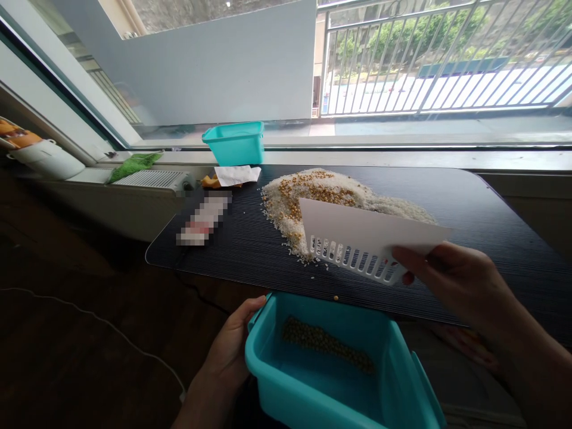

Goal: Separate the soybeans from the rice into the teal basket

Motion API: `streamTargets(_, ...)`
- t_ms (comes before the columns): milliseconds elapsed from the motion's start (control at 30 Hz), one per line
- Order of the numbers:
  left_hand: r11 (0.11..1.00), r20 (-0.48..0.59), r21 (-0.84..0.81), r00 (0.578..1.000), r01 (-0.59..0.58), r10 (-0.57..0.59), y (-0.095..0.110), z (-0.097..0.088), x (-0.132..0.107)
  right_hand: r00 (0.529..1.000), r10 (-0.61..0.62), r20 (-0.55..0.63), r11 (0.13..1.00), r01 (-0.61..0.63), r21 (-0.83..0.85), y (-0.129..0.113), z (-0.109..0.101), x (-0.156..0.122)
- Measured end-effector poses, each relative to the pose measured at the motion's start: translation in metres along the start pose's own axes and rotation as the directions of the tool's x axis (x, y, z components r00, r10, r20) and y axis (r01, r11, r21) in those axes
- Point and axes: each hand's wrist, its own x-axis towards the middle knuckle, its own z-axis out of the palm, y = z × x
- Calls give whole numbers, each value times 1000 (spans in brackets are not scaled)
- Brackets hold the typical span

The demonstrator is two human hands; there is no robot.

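My left hand [227, 345] grips the left rim of a teal plastic bin [286, 396] at the table's front edge. Inside the bin, a band of small round yellowish-brown grains [326, 342] lies on the bottom. My right hand [465, 277] pinches the right end of a white slotted plastic scoop [353, 226], thumb on its upper face. The scoop is tilted above the near side of a rice heap [281, 217] and hides part of it. Golden kernels [317, 189] are spread over the top of the heap. One loose kernel [336, 297] sits near the table edge.
The heap lies on a dark table [241, 256] against a window sill. Behind it stands a second teal bin [241, 146], with a white paper [238, 174] in front. A blurred-out packet [205, 220] lies at left. A green cloth [134, 165] rests on a radiator [156, 180].
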Motion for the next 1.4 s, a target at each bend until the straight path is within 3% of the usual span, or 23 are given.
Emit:
streamTargets(367,1000,40,-7,999,5,-4,1,-1,3,1000,-21,13,1000,21,-14,5,-1,-1)
streamTargets(733,1000,69,-27,998,15,-14,1,-2,2,999,-34,13,999,34,-16,-10,-7,-2)
streamTargets(833,999,59,-30,998,16,-14,1,0,1,998,-21,63,1000,20,18,-13,-1,-3)
streamTargets(1000,998,58,-59,998,18,-15,1,1,-1,980,60,192,997,-68,35,-21,-7,-8)
streamTargets(1133,1000,31,-30,999,9,-8,1,1,-1,983,178,48,982,-181,54,-11,-32,-17)
streamTargets(1200,1000,14,-13,1000,10,-9,1,1,-1,960,280,-11,959,-279,54,1,-43,-24)
streamTargets(1267,1000,6,-10,1000,2,-2,1,2,-1,930,366,12,928,-366,62,11,-52,-31)
streamTargets(1400,1000,5,-18,1000,-6,6,2,4,0,939,344,7,937,-343,66,16,-53,-37)
